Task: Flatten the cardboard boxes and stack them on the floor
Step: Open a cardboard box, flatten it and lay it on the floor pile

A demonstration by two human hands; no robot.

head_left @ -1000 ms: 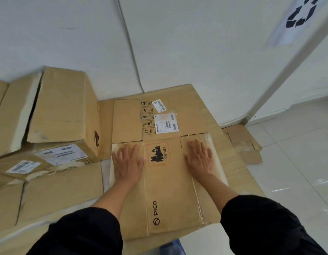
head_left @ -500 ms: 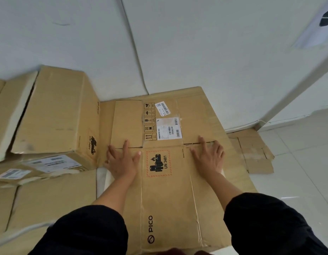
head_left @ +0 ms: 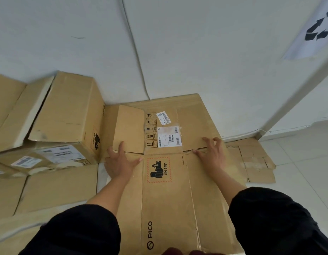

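Flattened PICO box [head_left: 168,199] lay on the floor atop a larger flattened box [head_left: 196,122] by the wall; tan, creased, red-bordered UN 3481 label [head_left: 159,169]. Near end cut off by the frame edge, sides partly hidden under black sleeves. Long axis ran away from the person toward the wall. Left hand [head_left: 120,163] and right hand [head_left: 212,153] pressed flat at its far edge, fingers spread, gripping nothing. Unflattened box [head_left: 67,115] sat left.
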